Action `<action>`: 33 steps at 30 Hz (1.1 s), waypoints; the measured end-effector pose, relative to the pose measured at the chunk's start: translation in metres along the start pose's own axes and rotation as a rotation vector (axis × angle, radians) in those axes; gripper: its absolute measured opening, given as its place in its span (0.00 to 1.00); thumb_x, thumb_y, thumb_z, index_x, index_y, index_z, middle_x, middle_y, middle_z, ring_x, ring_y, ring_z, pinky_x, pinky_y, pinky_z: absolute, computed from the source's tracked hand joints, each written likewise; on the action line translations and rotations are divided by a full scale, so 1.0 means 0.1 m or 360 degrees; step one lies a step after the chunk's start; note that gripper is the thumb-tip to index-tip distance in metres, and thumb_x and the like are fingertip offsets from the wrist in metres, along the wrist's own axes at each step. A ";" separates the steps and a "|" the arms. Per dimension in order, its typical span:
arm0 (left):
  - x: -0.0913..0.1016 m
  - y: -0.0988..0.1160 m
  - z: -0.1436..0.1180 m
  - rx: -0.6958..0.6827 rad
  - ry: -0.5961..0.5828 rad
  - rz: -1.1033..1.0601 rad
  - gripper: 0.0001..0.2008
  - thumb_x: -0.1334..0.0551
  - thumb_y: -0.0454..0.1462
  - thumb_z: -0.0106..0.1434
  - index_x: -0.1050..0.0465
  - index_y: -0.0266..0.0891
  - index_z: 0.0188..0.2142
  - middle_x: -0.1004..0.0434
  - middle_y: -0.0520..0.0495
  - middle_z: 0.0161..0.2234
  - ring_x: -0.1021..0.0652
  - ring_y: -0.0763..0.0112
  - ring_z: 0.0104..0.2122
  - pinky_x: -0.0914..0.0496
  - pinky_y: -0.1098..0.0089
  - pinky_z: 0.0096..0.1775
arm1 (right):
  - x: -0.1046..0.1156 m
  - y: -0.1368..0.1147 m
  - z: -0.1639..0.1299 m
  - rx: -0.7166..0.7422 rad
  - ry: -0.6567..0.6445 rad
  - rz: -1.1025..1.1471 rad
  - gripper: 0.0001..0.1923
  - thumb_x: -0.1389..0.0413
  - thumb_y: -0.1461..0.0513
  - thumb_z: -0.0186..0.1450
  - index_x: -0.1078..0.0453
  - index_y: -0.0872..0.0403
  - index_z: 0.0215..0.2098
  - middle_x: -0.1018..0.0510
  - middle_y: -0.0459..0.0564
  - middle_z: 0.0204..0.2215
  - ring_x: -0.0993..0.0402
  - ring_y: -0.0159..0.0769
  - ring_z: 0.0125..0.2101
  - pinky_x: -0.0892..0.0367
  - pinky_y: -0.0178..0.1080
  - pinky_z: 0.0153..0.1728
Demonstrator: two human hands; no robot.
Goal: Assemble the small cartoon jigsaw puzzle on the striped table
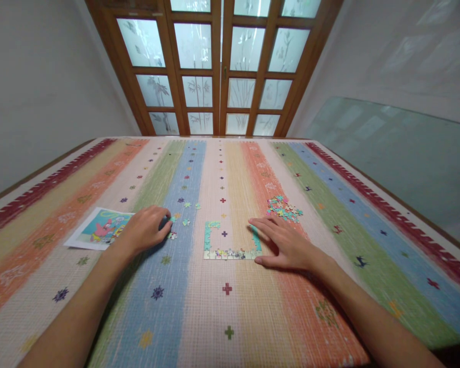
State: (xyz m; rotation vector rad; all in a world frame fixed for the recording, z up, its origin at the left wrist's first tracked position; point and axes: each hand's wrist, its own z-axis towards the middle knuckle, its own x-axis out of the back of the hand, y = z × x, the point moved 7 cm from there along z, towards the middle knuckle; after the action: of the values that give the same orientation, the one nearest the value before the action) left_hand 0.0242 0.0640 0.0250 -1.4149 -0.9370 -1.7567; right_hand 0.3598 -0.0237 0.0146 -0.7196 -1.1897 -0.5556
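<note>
Center frame: right hand flat, fingers spread, on puzzle frame's right edge. L hand curled over loose pieces, grip unclear. Ref picture left, piece pile upper right.

I am resting my right hand flat on the striped mat, its fingers touching the right side of the partly joined puzzle frame. My left hand is curling over loose pieces, just beside the reference picture. A pile of pieces is lying just beyond my right hand.
</note>
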 end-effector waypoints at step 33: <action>0.02 -0.03 0.03 0.0008 -0.0087 -0.0288 0.16 0.44 0.47 0.63 0.25 0.39 0.38 0.24 0.43 0.32 0.24 0.56 0.34 0.31 0.59 0.40 | -0.01 0.00 -0.01 0.0022 -0.0037 -0.0018 0.40 0.39 0.45 0.66 0.40 0.51 0.71 0.31 0.56 0.66 0.35 0.57 0.61 0.40 0.61 0.63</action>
State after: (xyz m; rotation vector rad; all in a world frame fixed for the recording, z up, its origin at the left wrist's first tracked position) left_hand 0.0227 0.0675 0.0267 -1.4189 -1.1285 -1.8519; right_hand 0.3601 -0.0240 0.0132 -0.7097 -1.2189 -0.5495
